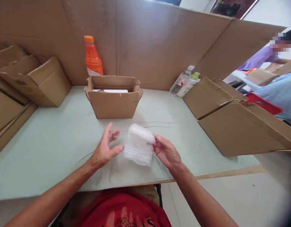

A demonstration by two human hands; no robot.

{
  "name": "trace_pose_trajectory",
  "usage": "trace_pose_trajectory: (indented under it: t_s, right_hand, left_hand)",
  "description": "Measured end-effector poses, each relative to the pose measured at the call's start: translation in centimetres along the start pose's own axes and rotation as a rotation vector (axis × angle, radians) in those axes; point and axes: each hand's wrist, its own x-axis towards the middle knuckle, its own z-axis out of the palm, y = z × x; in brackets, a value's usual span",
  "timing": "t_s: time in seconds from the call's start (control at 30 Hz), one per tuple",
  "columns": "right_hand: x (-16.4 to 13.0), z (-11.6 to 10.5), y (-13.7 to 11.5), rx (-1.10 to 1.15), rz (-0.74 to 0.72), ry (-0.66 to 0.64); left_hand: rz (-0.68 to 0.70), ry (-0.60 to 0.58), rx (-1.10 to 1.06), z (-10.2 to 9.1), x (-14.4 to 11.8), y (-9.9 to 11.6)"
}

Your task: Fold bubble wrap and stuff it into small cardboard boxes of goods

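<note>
A folded piece of bubble wrap (139, 145) is held above the near part of the table by my right hand (166, 151), whose fingers pinch its right edge. I cannot tell whether anything is wrapped inside. My left hand (105, 148) is just left of the bubble wrap, fingers apart and holding nothing, the thumb close to its edge. Beyond both hands stands a small open cardboard box (114, 105) with something flat and white (114, 90) showing inside.
An orange bottle (93, 58) stands behind the small box, against a cardboard partition (145, 44). Two more bottles lean at the back right. Cardboard boxes (48, 82) sit at left, and others (240, 132) at right. Past the partition on the right, a person in purple (259, 58) is visible.
</note>
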Motion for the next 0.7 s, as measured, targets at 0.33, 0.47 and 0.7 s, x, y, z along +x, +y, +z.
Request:
trace_pose_trajectory:
  t_s: [0.33,0.47,0.7]
  right_hand:
    - [-5.0,0.0,1.4,-0.300,-0.044,0.020]
    - [-3.9,3.2,0.7,-0.505,-0.088,-0.331]
    - [6.2,4.5,0.8,-0.772,0.002,-0.589]
  left_hand:
    - [-0.321,0.127,-0.254,1.8,-5.2,0.9]
    - [-0.433,0.035,-0.203,1.6,-7.7,1.0]
    - [-0.556,-0.116,-0.192,1.5,-11.6,1.8]
